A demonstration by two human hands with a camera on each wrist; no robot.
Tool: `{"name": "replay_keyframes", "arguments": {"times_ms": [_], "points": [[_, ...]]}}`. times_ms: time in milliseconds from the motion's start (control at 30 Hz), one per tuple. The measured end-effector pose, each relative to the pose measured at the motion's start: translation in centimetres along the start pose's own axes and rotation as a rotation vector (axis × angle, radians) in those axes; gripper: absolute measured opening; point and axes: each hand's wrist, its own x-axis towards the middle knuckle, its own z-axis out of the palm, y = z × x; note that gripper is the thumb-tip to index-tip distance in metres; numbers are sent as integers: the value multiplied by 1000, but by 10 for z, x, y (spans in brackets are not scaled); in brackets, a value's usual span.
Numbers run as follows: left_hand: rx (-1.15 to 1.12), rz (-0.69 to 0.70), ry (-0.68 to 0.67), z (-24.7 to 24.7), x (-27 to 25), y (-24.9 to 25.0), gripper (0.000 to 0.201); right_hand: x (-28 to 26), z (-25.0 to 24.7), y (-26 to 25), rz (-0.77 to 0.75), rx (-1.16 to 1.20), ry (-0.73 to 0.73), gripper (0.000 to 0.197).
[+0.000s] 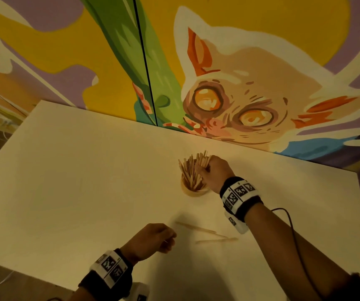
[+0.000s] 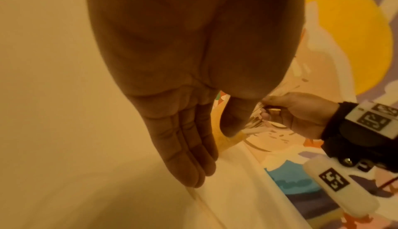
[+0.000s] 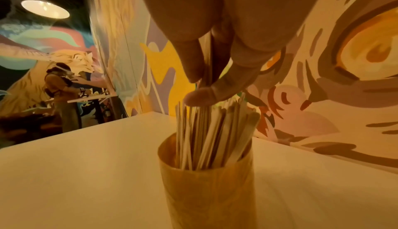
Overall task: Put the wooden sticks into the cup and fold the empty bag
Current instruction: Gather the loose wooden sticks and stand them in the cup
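A tan cup stands on the white table, packed with upright wooden sticks. My right hand is over the cup, and in the right wrist view its thumb and fingers pinch a few sticks at their tops above the cup. Two loose sticks lie flat on the table nearer to me. My left hand is beside their left ends; its straight fingers hang down and touch the end of one stick. No bag is in view.
A painted mural wall rises right behind the table's far edge, close behind the cup. The table's left edge and near edge drop to the floor. Another person stands at a distant table. A cable runs along my right forearm.
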Motion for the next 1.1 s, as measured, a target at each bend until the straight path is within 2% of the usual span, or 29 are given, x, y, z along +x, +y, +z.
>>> {"name": "replay_keyframes", "arguments": {"times_ms": [133,333,467,600,700,933,1100], "points": [[242,41,-5,-1,-1,-9,25,-5,-4,-5,-56,-103,-35,31],[692,172,116,21,5,4,26,-34,-38,-1,-171,-38,22,52],[819,285,155,47,23,10,36,-67,-66,19,-212,13,51,44],[1013,373,150,76,48,13,48,-99,-82,70,-147,-13,17,31],[1187,373,124,93,67,16,52,-120,-87,122,-52,-124,2,26],[1508,297,132,117,83,17,40,-152,-94,228,192,-328,-123,21],[1666,240,145,122,85,15,30,-155,-94,262,278,-455,-210,25]]}}
